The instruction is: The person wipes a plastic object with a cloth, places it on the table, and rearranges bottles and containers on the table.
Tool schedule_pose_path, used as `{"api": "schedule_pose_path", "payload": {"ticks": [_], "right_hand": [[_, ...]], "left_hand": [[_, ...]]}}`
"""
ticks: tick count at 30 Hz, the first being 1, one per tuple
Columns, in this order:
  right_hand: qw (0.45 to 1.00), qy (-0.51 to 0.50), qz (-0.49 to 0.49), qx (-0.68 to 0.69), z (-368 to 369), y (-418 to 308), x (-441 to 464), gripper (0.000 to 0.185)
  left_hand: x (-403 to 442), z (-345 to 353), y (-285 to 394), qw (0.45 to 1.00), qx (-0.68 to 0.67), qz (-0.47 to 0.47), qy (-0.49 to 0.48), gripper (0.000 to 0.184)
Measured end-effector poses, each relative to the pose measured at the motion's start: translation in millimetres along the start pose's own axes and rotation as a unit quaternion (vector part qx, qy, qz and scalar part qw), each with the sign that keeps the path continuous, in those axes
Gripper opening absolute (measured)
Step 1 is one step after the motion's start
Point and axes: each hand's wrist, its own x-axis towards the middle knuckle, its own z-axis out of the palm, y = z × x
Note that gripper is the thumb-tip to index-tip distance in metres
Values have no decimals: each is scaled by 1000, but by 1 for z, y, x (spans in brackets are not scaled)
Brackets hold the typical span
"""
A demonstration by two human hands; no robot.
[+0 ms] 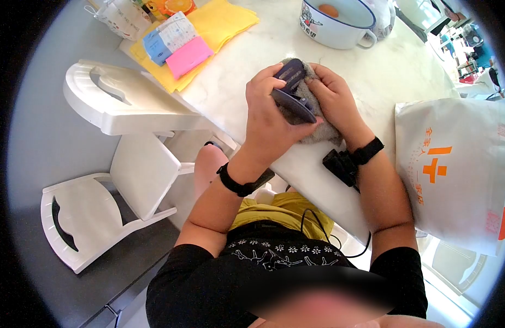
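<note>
Above the table's near edge, my left hand (263,115) is wrapped round a dark blue object in two hinged-looking parts (296,106), like a small case standing open. Its exact kind cannot be made out. A grey fluffy cloth (324,132) lies behind and under the dark object. My right hand (340,101) grips this cloth from the right side, fingers bunched and pressed against the dark object. Part of the cloth and the inner side of the object are hidden by my fingers. Both wrists wear black bands.
On the white marbled table (241,71) stands an enamel pot (340,30) with something round and brown inside. A yellow cloth (225,22) bears a tissue pack (167,41) and pink packet (189,57). Right: white bag (454,169); black device (341,167) with cable. Left: white chairs (143,175).
</note>
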Motion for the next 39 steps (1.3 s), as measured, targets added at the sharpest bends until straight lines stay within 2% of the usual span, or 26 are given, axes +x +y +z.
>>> {"api": "schedule_pose_path", "payload": {"ticks": [11, 13, 16, 20, 22, 23, 25, 29, 31, 39], "right_hand": [[1000, 15, -22, -1, -4, 11, 6, 33], [979, 101, 0, 177, -5, 12, 8, 32], [964, 139, 1, 225, -5, 4, 4, 30], [965, 68, 6, 252, -2, -6, 0, 30], [970, 27, 33, 240, 1, -7, 0, 32], [970, 27, 33, 240, 2, -5, 1, 32], [999, 23, -47, 12, 2, 4, 2, 35], [999, 23, -39, -19, -2, 13, 5, 32], [996, 42, -1, -84, -4, 7, 4, 28], [998, 38, -30, -50, -3, 13, 5, 25]], "left_hand": [[-3, 1, -6, 998, -39, -22, 53, 89], [-3, 0, -7, 996, -38, -43, 60, 88], [-2, 0, 0, 996, -5, -84, 27, 88], [-3, 3, -4, 995, -32, -97, 12, 87], [-2, 4, -6, 998, -39, -33, 26, 88], [-2, 3, -6, 998, -38, -33, 25, 88], [-3, 1, -5, 997, -52, -33, 45, 88], [-2, 1, -4, 999, -29, -24, 10, 89], [-2, 1, -5, 1000, -21, -5, -6, 89], [-3, 2, -6, 999, -52, -10, 13, 91]]}}
